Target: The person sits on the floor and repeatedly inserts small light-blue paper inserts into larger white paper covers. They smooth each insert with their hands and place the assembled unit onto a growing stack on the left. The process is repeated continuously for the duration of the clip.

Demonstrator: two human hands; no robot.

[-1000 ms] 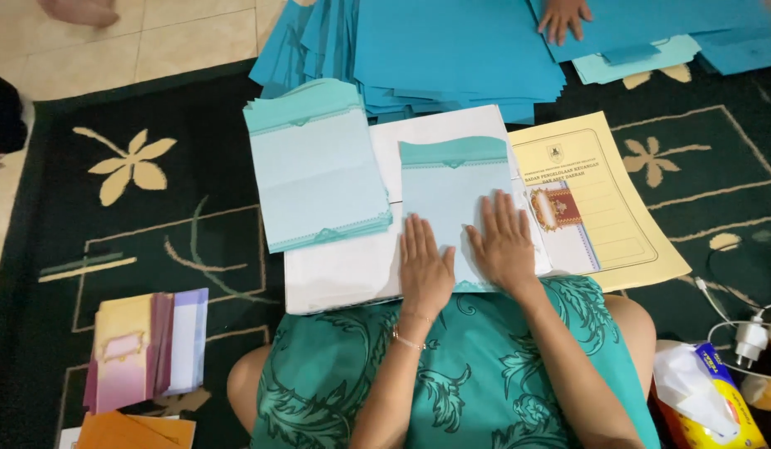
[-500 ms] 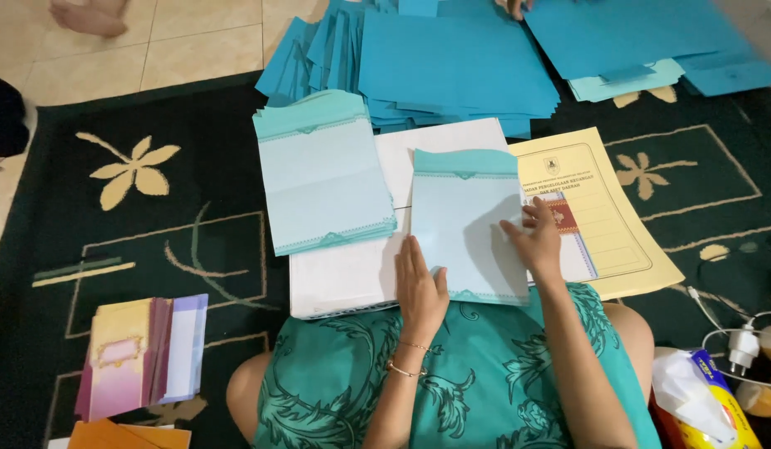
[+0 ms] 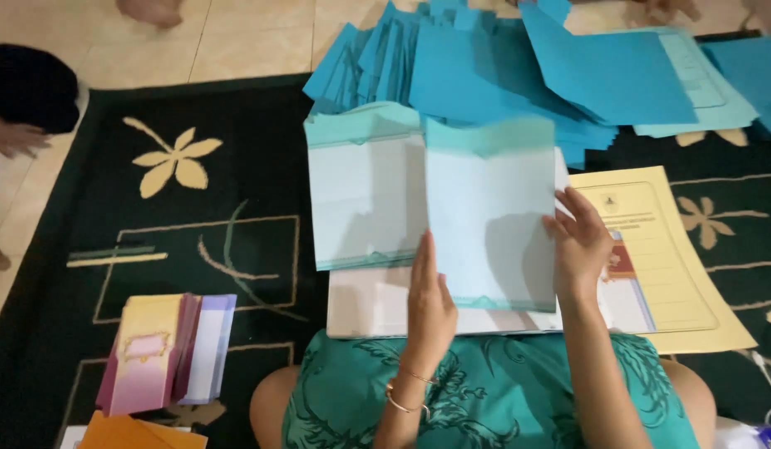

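I sit on the carpet with a white board point(image 3: 360, 303) across my lap. A pale blue folded sheet point(image 3: 490, 208) is lifted off the board, tilted up. My left hand point(image 3: 429, 303) grips its lower left edge, and my right hand point(image 3: 578, 245) holds its right edge. A second pale blue folded sheet point(image 3: 365, 195) lies flat on the board to the left. A yellow folder point(image 3: 681, 274) with a small photo lies to the right, partly under my right hand.
A big spread of blue folders point(image 3: 518, 75) covers the carpet ahead. A stack of pink, purple and orange booklets point(image 3: 165, 353) lies at my lower left. The dark green patterned carpet point(image 3: 177, 224) meets a tiled floor point(image 3: 252, 37). Other people's limbs show at the left and top edges.
Both hands lay flat on the pale sheet a second ago. They have since taken its edges and lifted it off the board. The view has shifted right and closer.
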